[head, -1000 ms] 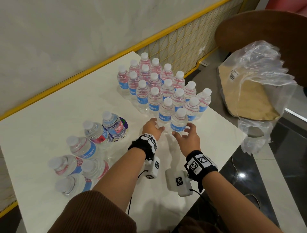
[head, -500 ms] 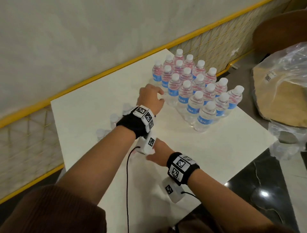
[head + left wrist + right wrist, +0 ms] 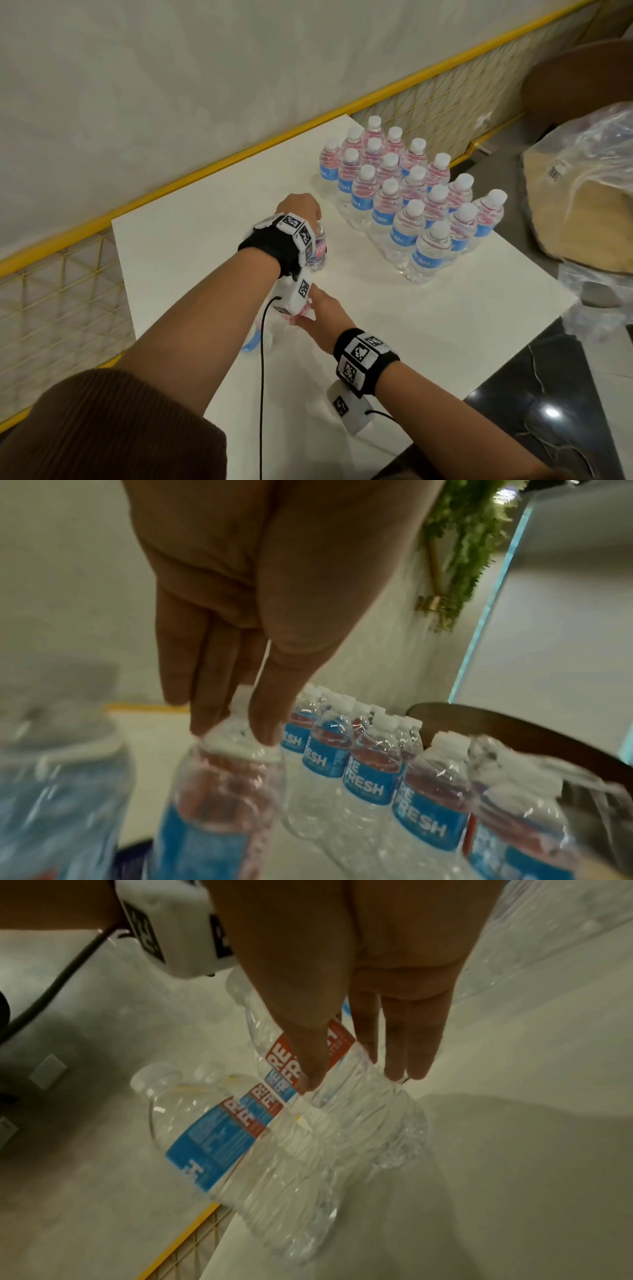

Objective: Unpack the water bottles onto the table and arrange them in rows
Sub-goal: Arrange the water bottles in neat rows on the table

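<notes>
meanwhile, the left hand (image 3: pixel 298 211) was seen reaching down over an upright bottle (image 3: pixel 317 249) that stood on the white table (image 3: pixel 445 325), apart from the arranged block of bottles (image 3: pixel 411 202). in the left wrist view, the thumb and fingertips (image 3: pixel 263 723) were pinched around the neck and cap of that bottle (image 3: pixel 222 791), so the grasp was closed on its top, with the bottle hanging or standing upright beneath the hand (image 3: pixel 260 588); whether its base touched the table could not be told. the right hand (image 3: pixel 322 318) was reached under the left forearm toward bottles lying on their sides near the table's left edge. in the right wrist view, the right hand (image 3: pixel 359 974) was held with fingers nearly straight, the thumb laid on the red part of the label of 1 lying bottle (image 3: pixel 329 1096) and the other fingers (image 3: pixel 411 1047) placed at its far side; a loose straddle was shown rather than a firm clasp. a 2nd lying bottle (image 3: pixel 240 1145) was seen just beside it, touching or nearly so. the arranged block was set in rows toward the far right corner of the table, all upright with white caps. a crumpled plastic wrap (image 3: pixel 582 192) was seen off the table to the right, and a yellow rail (image 3: pixel 239 150) ran along the wall.
</notes>
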`<state>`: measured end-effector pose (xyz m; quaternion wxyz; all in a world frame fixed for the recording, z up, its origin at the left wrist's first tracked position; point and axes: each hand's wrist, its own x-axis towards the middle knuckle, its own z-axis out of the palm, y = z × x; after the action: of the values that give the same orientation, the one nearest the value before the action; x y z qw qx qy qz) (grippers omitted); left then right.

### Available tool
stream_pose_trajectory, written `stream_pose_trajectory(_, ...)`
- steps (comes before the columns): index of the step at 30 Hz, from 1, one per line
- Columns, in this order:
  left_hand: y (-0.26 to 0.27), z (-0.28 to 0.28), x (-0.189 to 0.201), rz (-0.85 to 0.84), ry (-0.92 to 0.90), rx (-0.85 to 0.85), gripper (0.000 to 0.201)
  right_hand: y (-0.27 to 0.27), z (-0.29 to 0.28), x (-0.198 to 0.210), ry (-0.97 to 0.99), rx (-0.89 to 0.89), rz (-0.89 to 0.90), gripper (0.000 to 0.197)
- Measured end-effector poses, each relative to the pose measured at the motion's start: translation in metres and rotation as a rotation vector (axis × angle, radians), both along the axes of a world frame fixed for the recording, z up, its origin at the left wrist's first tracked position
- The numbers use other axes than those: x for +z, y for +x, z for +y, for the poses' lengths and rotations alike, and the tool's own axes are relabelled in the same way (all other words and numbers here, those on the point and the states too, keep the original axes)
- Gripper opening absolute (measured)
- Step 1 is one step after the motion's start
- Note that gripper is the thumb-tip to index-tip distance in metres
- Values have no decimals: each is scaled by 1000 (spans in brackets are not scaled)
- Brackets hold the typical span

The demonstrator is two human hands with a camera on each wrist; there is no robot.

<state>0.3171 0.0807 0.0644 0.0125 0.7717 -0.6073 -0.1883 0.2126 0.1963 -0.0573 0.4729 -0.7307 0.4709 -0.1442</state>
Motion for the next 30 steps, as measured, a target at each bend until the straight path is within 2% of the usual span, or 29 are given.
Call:
stream_pose_trajectory(2,-4,-8,1,-19,-15,-11,24,-12,-9,2,-10,-64,-17,64)
stream_pose_trajectory(6,-10,-23,2,-46,-22,-26,25,-38,-36,4,25,-272,-86,63)
stream_pose_trajectory(10,-6,-42,2,-50,-13,-18,28,-52,-73,5,29,-373,-101,65)
stream_pose_trajectory(17,7,-80,-4,-13,-79,68,33,-43,-123,5,27,-376,-162,64)
stream_pose_trajectory(21,15,-101,-10,-15,-132,137,27,-30,-147,4,49,-395,-164,65)
stream_pose_trajectory(23,18,-107,-15,-12,-140,153,32,-24,-156,4,45,-401,-164,63)
stream_pose_trajectory(27,18,-116,-31,128,-78,223,42,-12,-171,-2,35,-387,-160,64)
stream_pose_trajectory(30,18,-122,-39,249,-3,247,37,-9,-176,-5,53,-399,-174,65)
